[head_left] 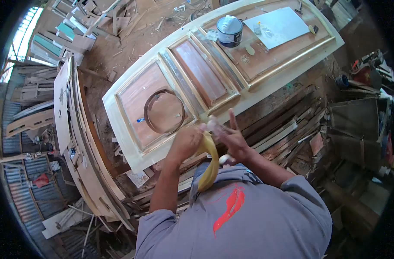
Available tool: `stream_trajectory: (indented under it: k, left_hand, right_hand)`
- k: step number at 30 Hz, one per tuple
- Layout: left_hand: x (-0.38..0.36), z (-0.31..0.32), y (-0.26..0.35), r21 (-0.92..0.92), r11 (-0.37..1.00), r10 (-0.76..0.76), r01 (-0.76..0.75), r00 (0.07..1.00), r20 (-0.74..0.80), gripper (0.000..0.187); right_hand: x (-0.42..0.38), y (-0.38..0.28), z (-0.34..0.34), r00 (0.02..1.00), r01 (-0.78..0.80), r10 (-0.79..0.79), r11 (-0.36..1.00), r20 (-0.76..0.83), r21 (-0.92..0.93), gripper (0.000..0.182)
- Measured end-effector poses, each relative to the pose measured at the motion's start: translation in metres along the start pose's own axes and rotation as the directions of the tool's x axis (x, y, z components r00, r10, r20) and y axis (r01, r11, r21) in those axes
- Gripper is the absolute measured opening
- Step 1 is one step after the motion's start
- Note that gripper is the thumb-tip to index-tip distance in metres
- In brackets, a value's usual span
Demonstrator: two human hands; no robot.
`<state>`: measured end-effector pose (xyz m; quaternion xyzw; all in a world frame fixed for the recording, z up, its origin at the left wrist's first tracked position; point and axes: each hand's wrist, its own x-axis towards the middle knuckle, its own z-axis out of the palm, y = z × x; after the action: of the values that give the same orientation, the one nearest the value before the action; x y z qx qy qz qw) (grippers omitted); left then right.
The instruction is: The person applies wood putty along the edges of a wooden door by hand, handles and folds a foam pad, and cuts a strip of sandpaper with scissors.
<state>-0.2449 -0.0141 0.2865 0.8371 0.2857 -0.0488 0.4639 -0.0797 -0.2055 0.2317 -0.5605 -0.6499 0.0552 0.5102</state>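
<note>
My left hand [187, 143] is closed around the upper end of a yellow cloth-like strip [210, 166], which hangs down in front of my shirt. Just to its right, my right hand [231, 140] has its fingers spread, with whitish fingertips near the top of the strip. Beyond both hands lies a wooden door panel [179, 77] with a pale border and gold-toned mouldings. A brown ring-shaped band [148, 113] rests on its left section. An open paint can [230, 36] and a white sheet [278, 26] are on the right section.
Curved wooden boards [82, 142] stand at the left. Long timber strips [277, 134] lie below the panel's right side. Scrap wood [115, 21] litters the ground at the upper left. Dark boxes [354, 129] stand at the right.
</note>
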Motion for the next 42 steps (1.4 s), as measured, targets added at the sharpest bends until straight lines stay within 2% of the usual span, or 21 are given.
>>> stream_trajectory:
  k: [2,3,4,5,7,8,10,12,14,16,17,20,23,25,28,31,32,34,36,39,42]
  left_hand:
    - [-0.013,-0.025,-0.021,-0.177,0.984,-0.076,0.013,0.932,-0.355,0.044]
    - [-0.023,-0.043,-0.035,-0.194,0.981,-0.082,-0.002,0.902,-0.424,0.042]
    - [-0.029,-0.056,-0.043,-0.209,0.978,-0.086,-0.019,0.871,-0.484,0.041]
    - [-0.032,-0.056,-0.043,-0.2,0.975,-0.009,-0.1,0.877,-0.481,0.038]
    - [-0.04,-0.057,-0.033,-0.178,0.951,0.139,-0.254,0.862,-0.487,0.033]
    - [-0.044,-0.051,-0.039,-0.168,0.942,0.189,-0.291,0.872,-0.452,0.029]
    - [-0.044,-0.043,-0.029,-0.012,0.904,0.37,-0.427,0.796,-0.479,0.034]
    - [-0.046,-0.032,-0.022,0.1,0.831,0.519,-0.546,0.7,-0.49,0.047]
    - [-0.046,-0.025,-0.036,0.088,0.839,0.491,-0.536,0.679,-0.545,0.045]
    - [-0.042,-0.024,-0.053,0.081,0.838,0.476,-0.54,0.65,-0.592,0.049]
    - [-0.042,-0.028,-0.058,0.051,0.842,0.462,-0.536,0.671,-0.58,0.05]
    - [-0.046,-0.034,-0.047,-0.042,0.862,0.406,-0.505,0.737,-0.541,0.056]
    - [-0.032,-0.012,-0.025,-0.053,0.839,0.439,-0.542,0.731,-0.522,0.058]
    - [-0.018,0.013,-0.008,-0.014,0.853,0.439,-0.521,0.734,-0.518,0.058]
    - [0.014,0.056,0.015,-0.03,0.915,0.313,-0.403,0.754,-0.577,0.048]
    - [0.051,0.105,0.039,-0.15,0.959,0.096,-0.239,0.775,-0.625,0.03]
    - [0.063,0.122,0.052,-0.334,0.923,-0.06,-0.189,0.788,-0.613,0.029]
    - [0.085,0.146,0.081,-0.457,0.863,-0.14,-0.215,0.767,-0.626,0.031]
    - [0.111,0.165,0.103,-0.601,0.76,-0.238,-0.248,0.755,-0.611,0.034]
    - [0.132,0.196,0.122,-0.791,0.539,-0.396,-0.29,0.742,-0.541,0.036]
    - [0.144,0.214,0.146,-0.851,0.388,-0.466,-0.354,0.721,-0.512,0.036]
  right_hand:
    - [0.008,0.0,-0.004,0.944,-0.142,0.245,0.907,-0.222,0.397,0.116]
    - [0.015,-0.006,-0.01,0.838,-0.221,0.501,0.677,-0.219,0.703,0.117]
    - [0.019,-0.012,-0.014,0.78,-0.251,0.611,0.501,-0.133,0.828,0.117]
    - [0.022,-0.018,-0.018,0.705,-0.247,0.708,0.303,-0.044,0.921,0.117]
    - [0.032,-0.029,-0.02,0.731,-0.34,0.67,0.196,0.128,0.92,0.115]
    - [0.04,-0.039,-0.015,0.723,-0.263,0.673,0.06,0.156,0.963,0.111]
    - [0.059,-0.053,-0.007,0.724,-0.182,0.673,-0.028,0.153,0.983,0.107]
    - [0.062,-0.06,-0.003,0.712,-0.178,0.68,-0.062,0.172,0.982,0.102]
    - [0.052,-0.057,0.002,0.693,-0.252,0.688,-0.051,0.217,0.966,0.098]
    - [0.036,-0.037,0.004,0.672,-0.2,0.74,0.124,0.043,0.972,0.095]
    - [0.031,-0.029,0.002,0.658,-0.178,0.752,0.208,-0.041,0.962,0.094]
    - [0.046,-0.028,-0.007,0.711,-0.193,0.698,0.315,-0.088,0.929,0.093]
    - [0.069,-0.036,-0.006,0.823,-0.35,0.544,0.261,0.163,0.9,0.101]
    - [0.065,-0.024,-0.005,0.795,-0.365,0.519,-0.002,0.313,0.931,0.107]
    - [0.051,0.011,-0.018,0.793,-0.387,0.43,-0.192,0.432,0.902,0.107]
    - [0.04,0.052,-0.061,0.796,-0.465,0.357,-0.157,0.489,0.871,0.104]
    - [0.036,0.068,-0.078,0.794,-0.497,0.318,-0.151,0.518,0.855,0.107]
    - [0.037,0.084,-0.118,0.796,-0.562,0.338,0.108,0.502,0.82,0.111]
    - [0.026,0.104,-0.139,0.799,-0.559,0.345,0.122,0.493,0.82,0.121]
    - [0.009,0.137,-0.168,0.894,-0.432,0.195,0.614,0.404,0.66,0.123]
    - [0.012,0.151,-0.193,0.925,-0.21,0.003,0.837,0.381,0.505,0.126]
